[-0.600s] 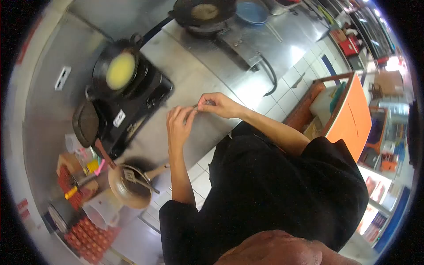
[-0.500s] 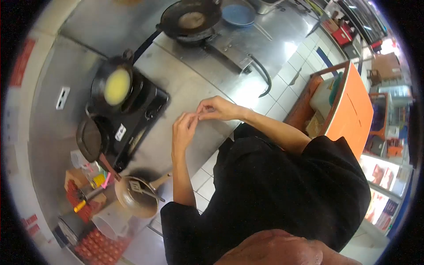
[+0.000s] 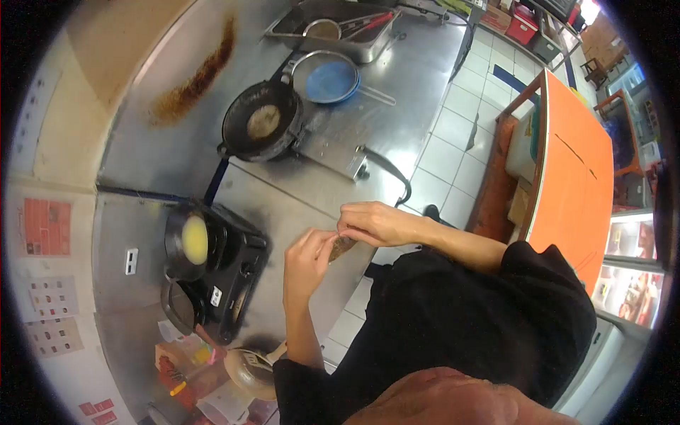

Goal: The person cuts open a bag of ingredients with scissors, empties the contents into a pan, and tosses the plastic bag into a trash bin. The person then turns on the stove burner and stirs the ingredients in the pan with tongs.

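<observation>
Sheets (image 3: 51, 297) hang on the wall at the left edge. Right of them, on a black portable stove (image 3: 249, 268), sits a dark pan (image 3: 174, 244) holding a smooth yellow layer (image 3: 195, 239). A shallow black pan (image 3: 182, 306) lies just beside the stove on the near side. Nearer still, a translucent container (image 3: 225, 405) stands at the counter's left; its contents are too blurred to identify. Beside it, a beige pan (image 3: 248, 379) has a slotted utensil (image 3: 256, 359) lying across it.

Farther off, a black wok (image 3: 239, 113) shows a pale brown round patch at its base; whether this is food or bare metal cannot be told.

Left hand (image 3: 307, 265) is closed at the fingertips, pinching a small brownish packet (image 3: 343, 248), which is suspended over the near edge of the counter between both hands. What the packet contains cannot be seen. Beyond, a blue round dish (image 3: 331, 83) lies near the wok; farther still, a metal tray (image 3: 354, 53) contains a round strainer (image 3: 322, 30) and a red-handled utensil (image 3: 370, 23).

Right hand (image 3: 377, 223) has thumb and fingers closed on the packet's upper end, touching the left fingertips.

At far right, a pale bin (image 3: 522, 150) stands beneath an orange tabletop (image 3: 575, 177).
</observation>
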The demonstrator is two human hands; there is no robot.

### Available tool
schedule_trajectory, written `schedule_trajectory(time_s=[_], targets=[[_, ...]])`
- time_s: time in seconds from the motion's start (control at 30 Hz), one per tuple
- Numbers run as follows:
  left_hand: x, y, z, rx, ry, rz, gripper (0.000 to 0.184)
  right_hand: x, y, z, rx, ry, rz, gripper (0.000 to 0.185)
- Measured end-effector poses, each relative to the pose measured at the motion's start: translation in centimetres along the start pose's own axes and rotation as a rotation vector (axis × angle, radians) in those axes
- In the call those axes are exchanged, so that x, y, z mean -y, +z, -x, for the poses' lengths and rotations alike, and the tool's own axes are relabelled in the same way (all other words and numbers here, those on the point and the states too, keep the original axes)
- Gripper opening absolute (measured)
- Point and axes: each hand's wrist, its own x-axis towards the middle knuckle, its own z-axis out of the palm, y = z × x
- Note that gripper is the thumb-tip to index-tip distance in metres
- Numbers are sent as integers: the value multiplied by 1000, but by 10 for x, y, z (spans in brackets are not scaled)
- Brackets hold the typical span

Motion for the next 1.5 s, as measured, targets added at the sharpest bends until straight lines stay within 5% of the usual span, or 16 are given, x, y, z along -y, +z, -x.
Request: schedule_trajectory(time_s=[0.07, 0.2, 0.33, 0.5, 0.57, 0.77, 1.03, 1.17, 1.23, 1.5], targets=[[-33, 24, -49, -53, 248, -284, 7, -6, -50, 17, -51, -6, 16, 13], [-63, 117, -131, 53, 225, -256, 6, -49, -156, 61, -190, -36, -25, 13], [-108, 194, -214, 146, 248, -50, 5, -65, -290, 117, -192, 228, -267, 20], [-166, 280, -341, 270, 359, 59, 6, -98, -428, 174, -100, 303, 173, 24], [-171, 304, -377, 307, 322, 108, 10, -119, -449, 188, -215, 154, 305, 23], [-175, 343, -476, 438, 148, 39, 18, -190, -505, 189, -364, 235, 14, 25], [-87, 394, -579, 322, 109, -150, 26, -321, -589, 136, -305, 240, 47, 27], [-31, 434, -621, 235, -135, 54, 23, -402, -621, 104, -304, 194, -142, 17], [-7, 464, -633, 230, -271, 105, 21, -459, -632, 96, -130, 225, -1, 16], [6, 520, -678, 164, -290, -102, 22, -568, -671, 89, 37, 250, -107, 18]])
